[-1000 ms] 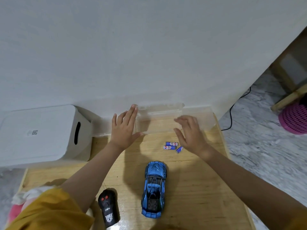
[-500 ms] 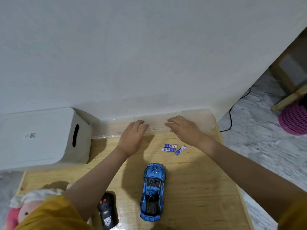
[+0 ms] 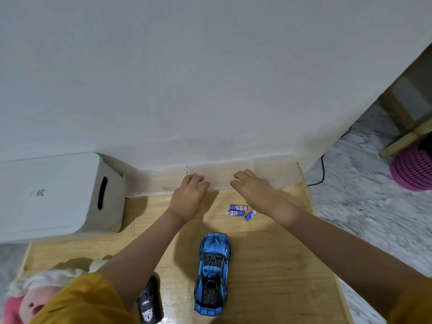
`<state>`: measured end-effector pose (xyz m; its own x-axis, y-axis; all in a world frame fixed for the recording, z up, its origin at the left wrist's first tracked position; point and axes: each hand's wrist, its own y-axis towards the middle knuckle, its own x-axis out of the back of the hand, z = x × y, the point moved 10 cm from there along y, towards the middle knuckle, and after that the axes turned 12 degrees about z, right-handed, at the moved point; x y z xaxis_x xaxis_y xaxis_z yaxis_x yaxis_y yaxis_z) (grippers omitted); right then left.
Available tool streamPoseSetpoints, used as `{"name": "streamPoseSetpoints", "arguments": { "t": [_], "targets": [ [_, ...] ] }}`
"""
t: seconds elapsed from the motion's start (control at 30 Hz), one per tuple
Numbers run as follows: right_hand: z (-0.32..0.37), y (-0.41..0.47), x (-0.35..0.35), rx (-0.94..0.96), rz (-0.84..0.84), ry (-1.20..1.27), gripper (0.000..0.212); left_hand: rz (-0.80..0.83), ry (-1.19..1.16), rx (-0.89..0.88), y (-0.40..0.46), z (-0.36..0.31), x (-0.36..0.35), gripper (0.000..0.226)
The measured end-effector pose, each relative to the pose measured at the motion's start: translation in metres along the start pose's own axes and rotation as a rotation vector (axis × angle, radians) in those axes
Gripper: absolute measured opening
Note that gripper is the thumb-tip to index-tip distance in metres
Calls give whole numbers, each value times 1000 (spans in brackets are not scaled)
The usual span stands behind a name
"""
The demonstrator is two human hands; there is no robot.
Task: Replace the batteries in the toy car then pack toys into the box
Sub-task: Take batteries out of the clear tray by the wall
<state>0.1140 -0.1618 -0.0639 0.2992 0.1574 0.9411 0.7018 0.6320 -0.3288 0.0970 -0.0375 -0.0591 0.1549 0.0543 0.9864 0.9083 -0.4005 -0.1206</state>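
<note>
hands (image 3: 230, 190) curled on clear box (image 3: 268, 176) rim | batteries (image 3: 238, 211) read "abc"

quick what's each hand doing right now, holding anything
Left hand: fingers curled over the near edge of the clear plastic box; whether it grips cannot be told.
Right hand: resting on the same edge, fingers bent; grip cannot be told.

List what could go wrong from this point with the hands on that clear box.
1. Three loose batteries lie just in front of the clear box; pulling it forward may sweep or roll them toward the table's right edge.
2. Both the left hand and right hand rest only on its near rim, so it may tip or slip.
3. The blue toy car sits in the pull path.
</note>
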Motion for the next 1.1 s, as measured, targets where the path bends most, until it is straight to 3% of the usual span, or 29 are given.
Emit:
{"name": "streamPoseSetpoints", "arguments": {
  "t": [0.1, 0.33, 0.57, 0.77, 0.97, 1.1],
  "targets": [
    [6, 0, -3, -6, 58, -50, 59, 34, 6, 19, 1, 1, -3, 40],
    [17, 4, 2, -50, 53, -97, 63, 75, -110, 70, 0, 8, -1, 48],
    [39, 11, 29, -264, -2, -77, 66, 31, -206, 4, -34, 36, 14, 59],
    [113, 61, 43, -60, -142, 326, 50, -89, -431, 342, -85, 126, 4, 62],
    [154, 110, 25, 20, -5, 287, 49, -94, -629, 428, -91, 155, -13, 51],
    [156, 117, 21, -2, -41, 255, 45, -143, -646, 442, -89, 158, -18, 48]
  ]
}}
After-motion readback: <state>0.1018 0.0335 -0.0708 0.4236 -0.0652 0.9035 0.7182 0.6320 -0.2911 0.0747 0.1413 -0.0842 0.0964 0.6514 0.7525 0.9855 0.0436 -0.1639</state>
